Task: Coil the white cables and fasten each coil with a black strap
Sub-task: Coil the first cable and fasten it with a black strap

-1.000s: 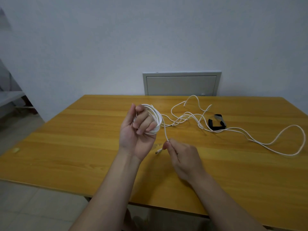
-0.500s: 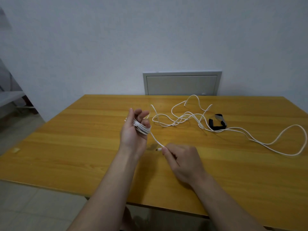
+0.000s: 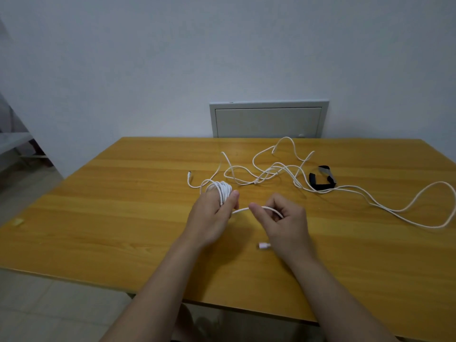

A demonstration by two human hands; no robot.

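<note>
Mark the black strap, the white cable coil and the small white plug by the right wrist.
Black looped strap (image 3: pixel 322 187): head view, lower band.
White cable coil (image 3: pixel 223 192): head view, middle turns.
Small white plug (image 3: pixel 264 246): head view, plug body.

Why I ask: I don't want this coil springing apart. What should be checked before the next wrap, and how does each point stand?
1. Coil secured on the left hand: ok, the loops are wound round it and the thumb presses them.
2. Tail held: ok, the right hand pinches it.
3. Little left to wind: ok, the plug shows just below the right hand.
4. Black strap findable: ok, it lies on the table beyond the right hand.
5. A hand free for the strap: not ok, both are busy.
6. Coil clear of the loose cable: cannot tell, strands lie close behind it.
</note>
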